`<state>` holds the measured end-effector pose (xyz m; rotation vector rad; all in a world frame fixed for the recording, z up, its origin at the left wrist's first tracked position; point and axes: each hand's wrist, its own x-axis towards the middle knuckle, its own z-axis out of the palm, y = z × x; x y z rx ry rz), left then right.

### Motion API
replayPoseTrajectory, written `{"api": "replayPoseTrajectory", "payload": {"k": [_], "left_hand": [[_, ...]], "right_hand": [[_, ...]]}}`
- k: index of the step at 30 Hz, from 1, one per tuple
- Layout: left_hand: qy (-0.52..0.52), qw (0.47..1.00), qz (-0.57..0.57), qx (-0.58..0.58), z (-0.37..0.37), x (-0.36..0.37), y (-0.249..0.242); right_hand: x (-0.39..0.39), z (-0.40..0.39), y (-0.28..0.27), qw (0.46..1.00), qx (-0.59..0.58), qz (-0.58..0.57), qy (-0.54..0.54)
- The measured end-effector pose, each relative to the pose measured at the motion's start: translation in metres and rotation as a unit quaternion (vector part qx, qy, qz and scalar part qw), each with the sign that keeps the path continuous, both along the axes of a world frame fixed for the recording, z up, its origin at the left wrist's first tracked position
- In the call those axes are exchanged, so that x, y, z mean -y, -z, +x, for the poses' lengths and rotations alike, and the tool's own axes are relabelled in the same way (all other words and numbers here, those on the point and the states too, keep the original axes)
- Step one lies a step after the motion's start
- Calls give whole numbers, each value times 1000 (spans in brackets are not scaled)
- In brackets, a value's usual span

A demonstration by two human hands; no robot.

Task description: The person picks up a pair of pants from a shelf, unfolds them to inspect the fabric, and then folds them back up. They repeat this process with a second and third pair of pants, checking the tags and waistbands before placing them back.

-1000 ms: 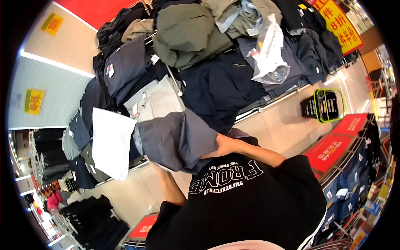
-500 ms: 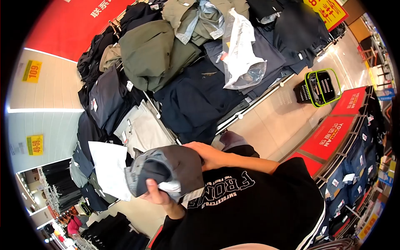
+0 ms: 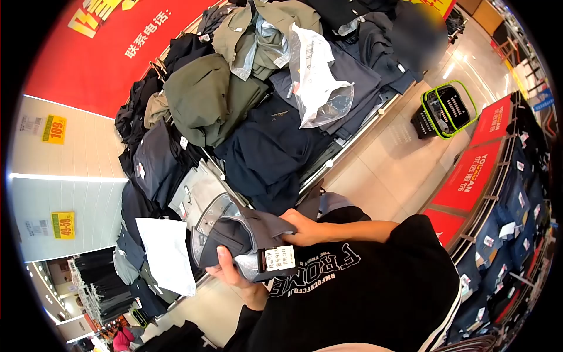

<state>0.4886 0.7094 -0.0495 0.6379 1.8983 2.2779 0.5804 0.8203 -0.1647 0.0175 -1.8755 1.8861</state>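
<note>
Dark grey folded trousers [image 3: 267, 226] are held in front of my chest, with the waistband opening and its paler lining facing left. My left hand [image 3: 234, 273] grips the waistband from below, thumb up over its inner edge. At the other end of the bundle, my right hand [image 3: 302, 227] is closed around the fabric, its fingertips partly hidden. A white tag [image 3: 278, 259] with printed characters and the number 30 hangs from the trousers, its face showing. Just left of the trousers is a flat white sheet [image 3: 168, 255], apart from my left hand.
A display table ahead bears olive trousers [image 3: 196, 91], navy trousers [image 3: 264, 152] and a white garment in clear plastic [image 3: 314, 73]. Its rail [image 3: 328, 164] runs along the near side. A black and green shopping basket [image 3: 446, 111] stands on the floor at right, near a jeans rack [image 3: 498, 234].
The trousers have turned and opened at the waist, bringing the white tag into plain view. My right hand now grips more of the fabric's edge. The whole view has shifted slightly.
</note>
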Motion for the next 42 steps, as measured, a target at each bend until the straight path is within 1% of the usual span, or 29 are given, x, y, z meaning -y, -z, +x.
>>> {"api": "replayPoseTrajectory", "payload": {"k": [1, 2, 3, 4, 5, 6, 7, 9, 10, 11, 13, 15, 16, 17, 18, 19, 20, 22, 24, 25, 27, 29, 32, 33, 36, 37, 39, 40, 42], "left_hand": [[75, 997, 19, 23, -11, 15, 12], [71, 981, 108, 143, -14, 23, 28], [66, 943, 193, 263, -15, 28, 45], [217, 879, 262, 333, -36, 46, 88], [290, 842, 259, 374, -42, 51, 115], [334, 815, 246, 405, -34, 49, 136], [353, 812, 196, 422, -18, 46, 150], [399, 797, 100, 442, 18, 38, 164], [417, 788, 73, 448, 32, 37, 168], [438, 777, 52, 450, 42, 35, 169], [456, 767, 30, 451, 52, 34, 172], [457, 770, 23, 445, 55, 34, 173], [450, 774, 24, 446, 53, 32, 174], [441, 779, 27, 445, 53, 32, 174], [429, 786, 31, 443, 51, 31, 174], [414, 796, 41, 441, 51, 31, 173], [397, 804, 44, 441, 49, 31, 174], [361, 821, 46, 441, 49, 32, 173], [330, 833, 44, 443, 51, 29, 173], [312, 840, 42, 443, 52, 28, 172], [278, 851, 38, 444, 54, 27, 169], [245, 861, 40, 443, 58, 26, 165], [201, 870, 31, 450, 65, 27, 161], [187, 873, 29, 448, 67, 28, 159], [154, 882, 26, 444, 75, 36, 152], [145, 885, 28, 441, 76, 38, 150], [125, 890, 28, 438, 80, 46, 147], [118, 892, 27, 436, 82, 49, 146], [106, 895, 29, 432, 86, 55, 144]], "right_hand": [[9, 8, -1, 998, 53, -28, 17], [21, 15, -5, 996, 35, -29, 77], [25, 19, -7, 996, 35, -22, 81], [30, 23, -12, 996, 34, -61, 59], [35, 27, -19, 994, 34, -101, 37], [46, 32, -34, 983, 52, -154, 83], [54, 32, -41, 984, 55, -148, 83], [62, 28, -49, 936, -20, -332, 117], [54, 29, -54, 976, 9, -76, 203], [46, 28, -75, 976, 49, -106, 183], [-3, 18, -89, 993, 105, -46, 41], [-49, 15, -96, 979, 173, 35, -101], [-86, 14, -77, 953, 170, 129, -215], [-118, 16, -63, 943, 197, 148, -224], [-154, 10, -36, 947, 249, 106, -173], [-183, 2, -7, 960, 244, 138, 7], [-218, -10, 37, 915, 243, 186, 263], [-269, -22, 63, 714, 287, 291, 568], [-304, -22, 100, 671, 446, 189, 561], [-317, -23, 124, 675, 480, 195, 525], [-328, -39, 157, 741, 420, 227, 473], [-288, -67, 147, 817, 222, 225, 483], [-202, -112, 90, 916, 55, 203, 340], [-176, -127, 75, 942, 0, 212, 259], [-103, -144, 7, 974, -140, 159, 81], [-90, -148, -9, 958, -193, 206, 49], [-65, -164, -26, 950, -231, 210, 16], [-56, -176, -26, 950, -236, 205, 6], [-48, -208, -9, 973, -144, 177, -28]]}}
